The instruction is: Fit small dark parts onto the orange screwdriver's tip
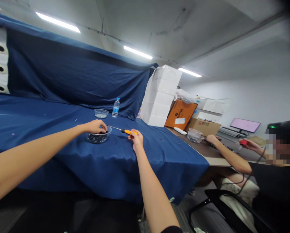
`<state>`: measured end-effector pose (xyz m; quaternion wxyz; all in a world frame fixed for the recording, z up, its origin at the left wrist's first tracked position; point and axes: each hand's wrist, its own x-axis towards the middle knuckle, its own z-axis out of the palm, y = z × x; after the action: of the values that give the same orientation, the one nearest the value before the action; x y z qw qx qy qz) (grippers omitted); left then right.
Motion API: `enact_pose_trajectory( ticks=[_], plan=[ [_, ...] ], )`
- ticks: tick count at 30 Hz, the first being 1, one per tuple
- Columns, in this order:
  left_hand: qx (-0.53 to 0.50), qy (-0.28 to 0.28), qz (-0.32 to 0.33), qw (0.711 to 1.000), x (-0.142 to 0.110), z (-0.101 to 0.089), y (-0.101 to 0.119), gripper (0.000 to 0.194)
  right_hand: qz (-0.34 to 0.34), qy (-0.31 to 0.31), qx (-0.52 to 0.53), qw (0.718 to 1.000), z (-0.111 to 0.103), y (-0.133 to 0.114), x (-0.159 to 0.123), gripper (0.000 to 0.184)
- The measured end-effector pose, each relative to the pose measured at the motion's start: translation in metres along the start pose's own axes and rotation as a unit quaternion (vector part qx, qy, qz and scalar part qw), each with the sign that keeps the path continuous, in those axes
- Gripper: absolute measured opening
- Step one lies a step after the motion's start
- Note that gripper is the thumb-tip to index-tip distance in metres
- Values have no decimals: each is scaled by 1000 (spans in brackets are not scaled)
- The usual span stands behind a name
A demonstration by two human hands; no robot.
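Note:
My left hand [95, 127] rests over the rim of a clear glass bowl [97, 137], with its fingertips reaching inside. The bowl holds many small dark parts, too small to identify, and the hand hides part of them. My right hand [136, 139] grips the orange-and-black handle of a screwdriver [128, 131]. Its thin metal shaft points left, and the tip sits just beside the bowl's rim. Both hands are above a blue cloth-covered table [135, 161].
Behind the bowl stand a water bottle [116, 107] and a smaller glass bowl [101, 113]. A stack of white boxes [158, 95] and an orange box [181, 114] stand farther right. A seated co-worker's hand [211, 139] is on a neighbouring table.

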<state>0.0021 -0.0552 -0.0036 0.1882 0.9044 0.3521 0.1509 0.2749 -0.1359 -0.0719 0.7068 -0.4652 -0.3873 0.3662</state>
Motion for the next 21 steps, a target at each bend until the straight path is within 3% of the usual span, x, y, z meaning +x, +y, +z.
enact_pose_trajectory(
  ticks=[6,11,21],
  plan=[
    [-96,32,-47,994,-4,-6,-8,30,-2,13,4,1000,1,-2,-2,20],
    [-155,13,-60,986,-11,-13,-7,30,-4,23,7,1000,3,-4,-5,21],
    [-153,-13,-77,985,-10,-9,-3,28,-5,38,6,999,6,-9,-10,20]
  ],
)
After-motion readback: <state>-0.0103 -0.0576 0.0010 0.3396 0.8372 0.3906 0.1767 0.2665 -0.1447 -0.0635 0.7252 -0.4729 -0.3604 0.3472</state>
